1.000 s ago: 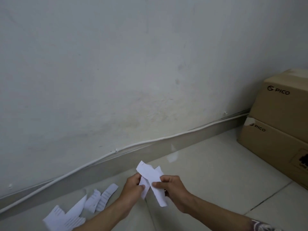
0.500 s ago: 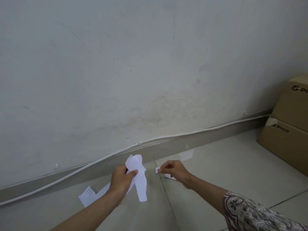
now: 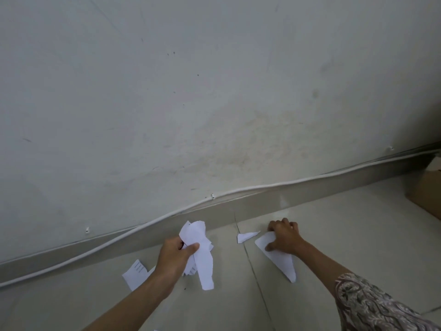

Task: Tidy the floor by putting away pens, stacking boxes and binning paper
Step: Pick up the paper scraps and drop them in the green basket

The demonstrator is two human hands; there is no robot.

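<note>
My left hand (image 3: 175,255) grips a bunch of torn white paper strips (image 3: 199,249) a little above the floor. My right hand (image 3: 285,237) is down on the tiles with its thumb and curled fingers round the top end of a long torn paper piece (image 3: 279,260) that lies flat. A small white scrap (image 3: 245,236) lies on the floor between the two hands. Another printed strip (image 3: 134,273) lies left of my left forearm, partly hidden by it.
The white wall and a grey skirting (image 3: 262,206) with a white cable (image 3: 133,231) run just behind the hands. The corner of a cardboard box (image 3: 427,192) shows at the right edge. Pale floor tiles (image 3: 346,225) stretch to the right.
The view has swung left, so the boxes have slid almost out at the right. My right hand has let go of the bunch and come down onto a paper piece on the floor.
</note>
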